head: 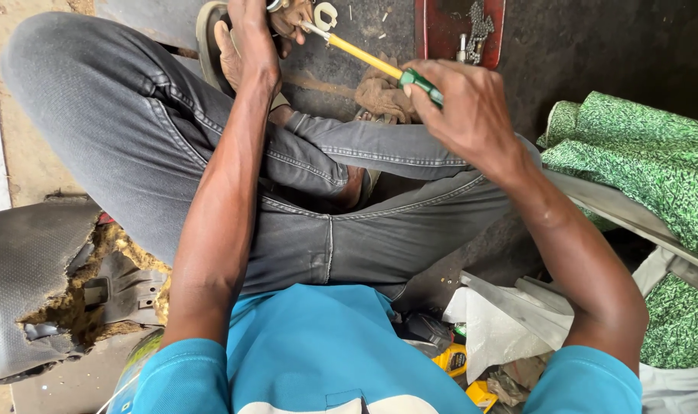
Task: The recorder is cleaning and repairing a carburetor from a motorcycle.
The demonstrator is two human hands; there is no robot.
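We grip the yellow-and-green screwdriver [372, 61] in our closed right hand [460, 107]; our left hand [253, 38] clasps a small metal part [276, 6], largely hidden.

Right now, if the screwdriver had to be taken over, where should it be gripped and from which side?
Probably by the bare yellow shaft, coming from above. The right hand covers the green handle, and the tip sits at the small part held by the left hand, so only the slanted middle stretch lies open.
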